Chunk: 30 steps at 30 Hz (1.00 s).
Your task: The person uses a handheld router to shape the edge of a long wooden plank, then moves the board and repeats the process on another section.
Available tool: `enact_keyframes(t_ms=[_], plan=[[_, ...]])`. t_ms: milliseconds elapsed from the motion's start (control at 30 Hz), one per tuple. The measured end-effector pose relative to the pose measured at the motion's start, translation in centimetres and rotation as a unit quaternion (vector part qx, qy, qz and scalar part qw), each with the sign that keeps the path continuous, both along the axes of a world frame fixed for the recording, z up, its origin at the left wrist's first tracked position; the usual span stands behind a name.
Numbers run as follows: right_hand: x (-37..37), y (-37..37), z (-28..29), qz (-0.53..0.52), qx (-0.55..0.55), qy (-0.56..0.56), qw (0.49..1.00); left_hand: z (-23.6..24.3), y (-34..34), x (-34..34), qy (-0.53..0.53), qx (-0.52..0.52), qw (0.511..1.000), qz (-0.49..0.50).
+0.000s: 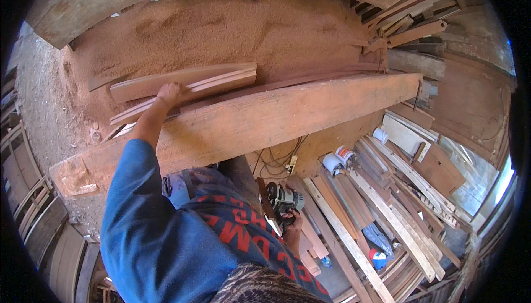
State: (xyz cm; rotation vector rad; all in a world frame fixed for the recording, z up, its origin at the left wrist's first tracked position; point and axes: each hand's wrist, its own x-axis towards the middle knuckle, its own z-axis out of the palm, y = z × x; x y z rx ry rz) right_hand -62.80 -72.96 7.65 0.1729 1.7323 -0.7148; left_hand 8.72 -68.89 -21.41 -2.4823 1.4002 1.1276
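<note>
My left hand (168, 93) is closed on a grooved wooden strip (220, 82), which slants along the far side of a long, dusty plank (298, 115). A wider board (144, 84) lies just beyond that strip. Low on the near side of the plank, beside my body, my right hand (290, 220) grips a handheld power tool (282, 197) with a grey and black body and a wooden piece at its left.
Reddish sawdust (221, 26) lies thick beyond the plank. Cords (265, 159) run to a power strip (291, 163). Several boards (345, 225), white cans (332, 163) and a bottle (326, 261) lie at the right. More timber (30, 209) is stacked at the left.
</note>
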Motion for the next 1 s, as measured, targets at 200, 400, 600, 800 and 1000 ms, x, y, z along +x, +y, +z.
enact_keyframes(t_ms=[200,400,600,800,1000], plan=[[0.3,-1.3,-0.5,0.025,0.002,0.013,1.000,1.9,-4.0,0.5,0.000,-0.011,0.992,0.126],[0.5,-0.9,-1.4,0.033,0.015,0.031,0.999,2.1,-4.7,-1.1,0.071,0.021,0.986,0.151],[-1.7,0.8,-4.2,0.017,-0.003,0.016,1.000,-5.0,-0.3,-0.6,0.112,-0.008,0.971,0.212],[-7.4,2.3,-8.6,-0.039,-0.048,0.010,0.998,-4.3,0.4,0.4,0.163,-0.134,0.945,0.249],[-11.2,-1.0,-11.3,-0.105,-0.059,0.084,0.989,9.7,-9.8,-9.9,0.152,-0.263,0.926,0.226]])
